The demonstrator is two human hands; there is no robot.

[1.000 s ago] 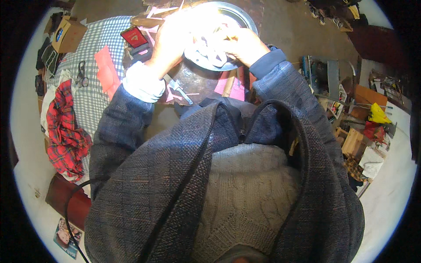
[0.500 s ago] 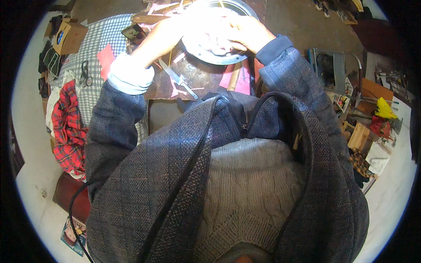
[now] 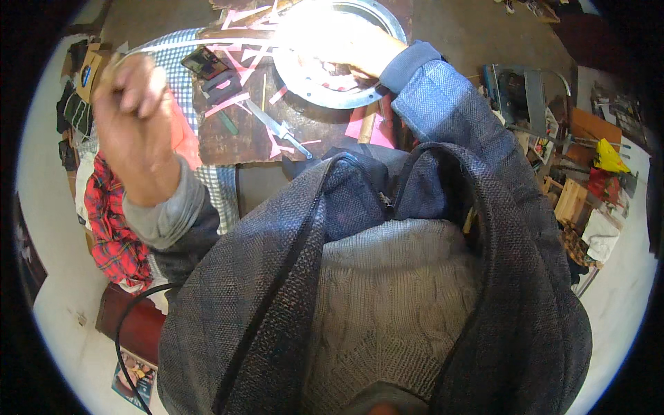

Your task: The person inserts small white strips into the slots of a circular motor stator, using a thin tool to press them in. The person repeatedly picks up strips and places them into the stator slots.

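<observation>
My left hand (image 3: 138,131) is raised at the left, its fingers closed on the end of a thin white cord (image 3: 207,43). The cord stretches nearly straight across to a round, metal-rimmed thing (image 3: 315,100) on the dark wooden table (image 3: 228,149). Over that round thing is my right hand (image 3: 377,54), its fingers curled in. Strong glare hides its fingertips and whatever they grip, as well as most of the round thing's middle. Near the table's front edge lies a knife (image 3: 280,130), apart from both hands.
Pink scraps (image 3: 238,69) lie about the table, with a phone (image 3: 204,62) and a wooden stick (image 3: 368,124). A checked cloth (image 3: 181,72) covers the surface at left, beside a red plaid garment (image 3: 117,228). At right are a metal-framed chair (image 3: 532,97) and a yellow bag (image 3: 610,158).
My left hand has moved from the round thing out to the left and toward me, drawing the white cord out. My right hand stays at the round thing, shifted slightly left in view.
</observation>
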